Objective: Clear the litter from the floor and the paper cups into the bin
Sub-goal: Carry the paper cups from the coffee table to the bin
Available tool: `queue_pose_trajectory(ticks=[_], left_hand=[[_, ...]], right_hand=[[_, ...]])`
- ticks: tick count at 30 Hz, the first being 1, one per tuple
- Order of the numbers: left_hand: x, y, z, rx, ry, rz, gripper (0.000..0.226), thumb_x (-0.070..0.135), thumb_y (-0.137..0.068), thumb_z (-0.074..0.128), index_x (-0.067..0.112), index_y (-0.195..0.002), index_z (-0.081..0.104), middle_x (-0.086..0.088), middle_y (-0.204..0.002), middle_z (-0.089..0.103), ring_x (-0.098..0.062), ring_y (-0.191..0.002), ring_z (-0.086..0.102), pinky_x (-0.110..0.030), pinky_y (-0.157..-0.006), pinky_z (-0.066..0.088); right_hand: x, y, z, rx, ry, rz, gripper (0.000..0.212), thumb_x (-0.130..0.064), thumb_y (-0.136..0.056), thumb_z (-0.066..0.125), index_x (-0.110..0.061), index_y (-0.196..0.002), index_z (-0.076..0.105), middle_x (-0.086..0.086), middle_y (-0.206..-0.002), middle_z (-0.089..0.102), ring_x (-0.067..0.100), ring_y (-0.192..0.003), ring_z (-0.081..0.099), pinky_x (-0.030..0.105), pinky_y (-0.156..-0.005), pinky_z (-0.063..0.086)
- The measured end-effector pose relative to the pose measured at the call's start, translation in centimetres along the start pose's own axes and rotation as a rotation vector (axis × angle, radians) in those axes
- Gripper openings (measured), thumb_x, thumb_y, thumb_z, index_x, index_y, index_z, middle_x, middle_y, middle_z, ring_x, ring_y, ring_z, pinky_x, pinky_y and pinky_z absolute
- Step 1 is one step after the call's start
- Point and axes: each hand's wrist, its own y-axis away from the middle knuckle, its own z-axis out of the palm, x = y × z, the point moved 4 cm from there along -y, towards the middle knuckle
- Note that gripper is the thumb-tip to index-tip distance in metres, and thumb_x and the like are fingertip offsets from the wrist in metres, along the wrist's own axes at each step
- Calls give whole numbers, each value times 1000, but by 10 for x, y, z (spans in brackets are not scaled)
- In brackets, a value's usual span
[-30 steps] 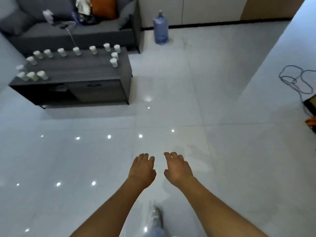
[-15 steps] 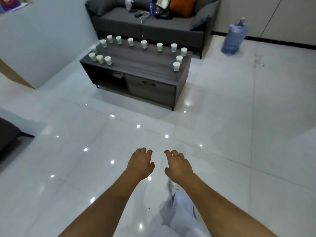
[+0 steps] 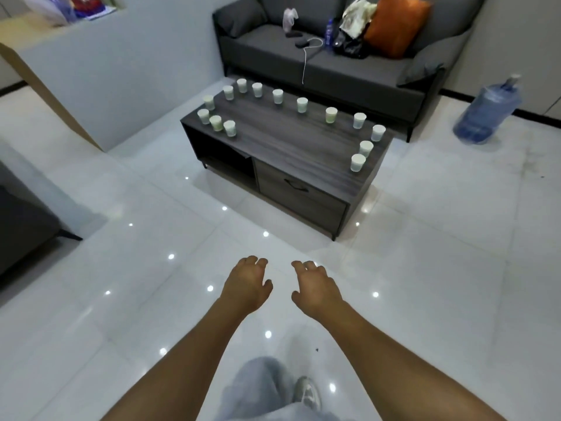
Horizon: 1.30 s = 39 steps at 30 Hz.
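The cups (image 3: 358, 162) stand in a ring along the edges of the table (image 3: 291, 147), none collected yet, and no bin shows. I judge I am on the approach: next I must close in and take the cup at the table's near right corner. My left hand (image 3: 246, 284) and right hand (image 3: 315, 287) hang loose, holding nothing. The table now sits nearer and more central than half a second ago.
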Motion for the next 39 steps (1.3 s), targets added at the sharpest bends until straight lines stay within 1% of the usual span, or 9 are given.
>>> queue_pose_trajectory(ticks=[7, 11, 15, 21, 30, 35, 39], left_hand=[[-56, -109, -43, -18, 52, -62, 53, 31, -95, 47, 11, -143, 35, -9, -144, 41, -24, -133, 35, -31, -106, 33], [-101, -183, -81, 12, 64, -84, 53, 30, -95, 47, 12, -143, 36, -8, -142, 43, -23, -132, 36, -31, -104, 35], [-145, -251, -123, 9, 85, -108, 53, 31, -95, 47, 13, -143, 36, -7, -143, 42, -22, -133, 34, -32, -105, 36], [-201, -335, -171, 5, 101, -145, 53, 30, -95, 48, 11, -143, 36, -8, -142, 42, -24, -132, 34, -33, -104, 36], [-256, -481, -215, -25, 141, -208, 54, 29, -94, 49, 12, -143, 35, -9, -143, 40, -25, -133, 32, -32, -105, 35], [-278, -567, -256, -8, 155, -252, 54, 29, -94, 50, 12, -144, 35, -8, -143, 40, -24, -133, 32, -32, -106, 35], [-292, -622, -282, -9, 165, -265, 54, 29, -94, 50, 13, -144, 34, -8, -144, 39, -24, -134, 33, -32, -107, 36]], right_hand=[[-32, -123, -34, -41, 22, -16, 62, -16, -89, 53, -21, -145, 27, 6, -140, 40, 28, -124, 40, 38, -92, 42], [-69, -208, -60, -42, 17, -29, 63, -17, -89, 53, -21, -146, 26, 6, -141, 39, 27, -124, 40, 37, -93, 41], [-111, -289, -89, -41, 13, -33, 63, -16, -90, 54, -21, -146, 26, 6, -140, 40, 26, -123, 41, 36, -92, 42], [-159, -388, -119, -62, 3, -65, 64, -15, -89, 55, -21, -146, 26, 5, -141, 40, 26, -125, 41, 36, -94, 43], [-182, -550, -170, -117, 10, -99, 63, -14, -88, 53, -19, -145, 27, 6, -141, 38, 27, -126, 38, 38, -96, 43], [-195, -646, -215, -123, -6, -121, 59, -14, -89, 54, -18, -143, 31, 6, -140, 40, 27, -128, 38, 41, -102, 42], [-205, -704, -241, -143, 10, -134, 51, -15, -89, 54, -18, -137, 36, 6, -133, 44, 26, -121, 42, 37, -94, 44]])
